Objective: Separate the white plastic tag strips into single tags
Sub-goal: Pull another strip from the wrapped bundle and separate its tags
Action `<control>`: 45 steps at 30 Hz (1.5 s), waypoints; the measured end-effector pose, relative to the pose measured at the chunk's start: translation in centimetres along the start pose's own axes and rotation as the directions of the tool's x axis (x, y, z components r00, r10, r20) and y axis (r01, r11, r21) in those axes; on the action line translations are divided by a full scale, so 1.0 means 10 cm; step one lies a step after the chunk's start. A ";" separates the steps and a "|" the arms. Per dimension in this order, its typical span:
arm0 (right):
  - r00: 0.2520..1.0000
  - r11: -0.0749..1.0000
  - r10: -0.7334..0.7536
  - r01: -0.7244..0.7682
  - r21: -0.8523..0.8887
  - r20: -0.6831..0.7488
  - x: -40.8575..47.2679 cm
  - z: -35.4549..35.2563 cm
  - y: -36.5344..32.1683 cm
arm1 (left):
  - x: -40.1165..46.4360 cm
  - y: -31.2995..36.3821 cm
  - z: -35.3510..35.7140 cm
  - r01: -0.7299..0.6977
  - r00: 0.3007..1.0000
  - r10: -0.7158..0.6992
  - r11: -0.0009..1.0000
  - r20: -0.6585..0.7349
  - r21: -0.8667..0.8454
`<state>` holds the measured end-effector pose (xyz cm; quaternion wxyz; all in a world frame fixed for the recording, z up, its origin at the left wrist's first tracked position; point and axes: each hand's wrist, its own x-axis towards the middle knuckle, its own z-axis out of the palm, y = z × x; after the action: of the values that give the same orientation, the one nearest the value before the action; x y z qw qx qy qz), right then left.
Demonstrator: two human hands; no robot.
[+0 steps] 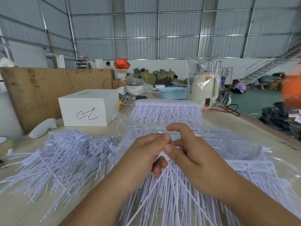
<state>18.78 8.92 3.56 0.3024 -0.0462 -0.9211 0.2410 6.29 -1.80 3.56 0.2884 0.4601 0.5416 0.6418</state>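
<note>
Over the cluttered table [244,121], left hand [143,154] and right hand [192,154] both pinch one tag strip [164,180].

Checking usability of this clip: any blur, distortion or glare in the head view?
Head view: wide-angle bending of the wall beams; an orange smear blurred at the right edge; both hands fairly sharp; glare on the clear plastic sheet; soft, even light.

Matt white plastic tag strips [166,110] lie on glossy clear film [244,154], beside a rough wooden board [40,95].
</note>
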 end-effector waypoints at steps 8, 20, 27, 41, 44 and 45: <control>0.969 0.980 0.178 -0.159 -0.122 0.171 0.01 -0.24 0.09 | 0.05 -0.05 -0.12 -0.044 0.984 0.069 0.987 -0.164 0.152; 0.954 0.982 0.151 -0.175 -0.071 -0.258 0.05 -0.04 -0.02 | 0.05 -0.05 0.07 -0.047 0.952 -0.029 0.970 -0.304 -0.240; 0.982 0.990 0.137 -0.132 0.042 -0.133 0.00 -0.11 -0.01 | 0.05 -0.08 0.04 -0.022 0.946 -0.030 0.988 -0.323 -0.154; 0.995 0.984 0.068 -0.056 -0.167 0.068 -0.01 -0.11 -0.09 | 0.01 -0.01 0.01 -0.015 0.994 0.011 0.999 -0.106 -0.032; 0.994 0.960 0.102 -0.092 -0.266 0.026 0.01 -0.18 -0.09 | 0.05 0.02 -0.08 -0.009 0.970 -0.011 0.996 -0.244 -0.083; 0.992 0.953 0.124 -0.113 -0.281 0.024 0.01 -0.19 -0.07 | 0.05 0.03 -0.10 -0.009 0.962 -0.014 0.996 -0.272 -0.084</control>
<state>19.82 9.11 5.32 0.2590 -0.1386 -0.9474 0.1273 5.23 -1.84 3.97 0.2311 0.3543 0.5492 0.7207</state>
